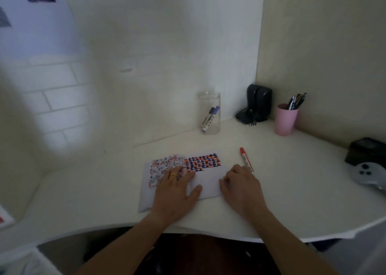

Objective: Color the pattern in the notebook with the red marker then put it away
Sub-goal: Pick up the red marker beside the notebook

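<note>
An open notebook (208, 183) lies on the white desk (302, 191), with a red, blue and black pattern (203, 161) across the top of its right page. The left page carries a fainter pattern. My left hand (175, 191) lies flat on the left page, fingers spread and a yellow ring on one finger. My right hand (242, 188) rests at the notebook's right edge with the fingers curled down and nothing in it. The capped red marker (244, 156) lies on the desk just beyond that hand, its lower end beside the knuckles.
A clear glass jar (209, 112) with two markers stands against the back wall. In the right corner are black speakers (259, 103) and a pink cup (285, 119) of pens. A black box (367, 151) and a grey game controller (367, 174) sit at far right.
</note>
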A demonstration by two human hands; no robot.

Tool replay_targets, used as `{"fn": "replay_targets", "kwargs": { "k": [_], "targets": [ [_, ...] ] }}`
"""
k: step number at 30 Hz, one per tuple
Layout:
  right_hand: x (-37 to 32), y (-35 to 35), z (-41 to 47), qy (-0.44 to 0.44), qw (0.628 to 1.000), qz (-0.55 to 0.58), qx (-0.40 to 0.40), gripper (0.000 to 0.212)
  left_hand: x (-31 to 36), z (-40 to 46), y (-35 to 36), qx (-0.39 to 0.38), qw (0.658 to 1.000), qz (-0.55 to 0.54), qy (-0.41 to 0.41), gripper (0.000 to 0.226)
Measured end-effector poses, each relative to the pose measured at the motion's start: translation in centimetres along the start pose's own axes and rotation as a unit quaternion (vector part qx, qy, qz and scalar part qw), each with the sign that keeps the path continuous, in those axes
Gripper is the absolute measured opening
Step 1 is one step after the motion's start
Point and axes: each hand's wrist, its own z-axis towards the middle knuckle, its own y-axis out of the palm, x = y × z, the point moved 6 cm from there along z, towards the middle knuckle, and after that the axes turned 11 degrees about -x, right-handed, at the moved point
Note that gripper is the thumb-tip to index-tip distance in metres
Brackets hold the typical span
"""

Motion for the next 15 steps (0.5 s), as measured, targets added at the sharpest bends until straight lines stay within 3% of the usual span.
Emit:
{"fn": "replay_targets", "kwargs": {
  "k": [6, 9, 12, 15],
  "targets": [
    [-0.2, 0.0, 0.1, 0.007, 1.0, 0.006, -0.005, 0.026, 0.3, 0.1, -0.4, -0.018, 1.0, 0.0, -0.005, 0.057],
    [0.4, -0.7, 0.4, 0.015, 0.998, 0.029, 0.051, 0.023, 0.3, 0.0, -0.4, -0.008, 1.0, 0.001, -0.003, 0.056],
    [2.5, -1.8, 1.6, 0.086, 0.991, 0.016, 0.097, 0.033, 0.0, 0.1, -0.1, -0.02, 1.0, -0.003, -0.007, 0.058],
    [4.5, -2.3, 3.3, 0.144, 0.988, 0.007, 0.058, 0.04, -0.1, 0.0, 0.1, -0.027, 1.0, -0.002, -0.016, 0.066]
  ]
}}
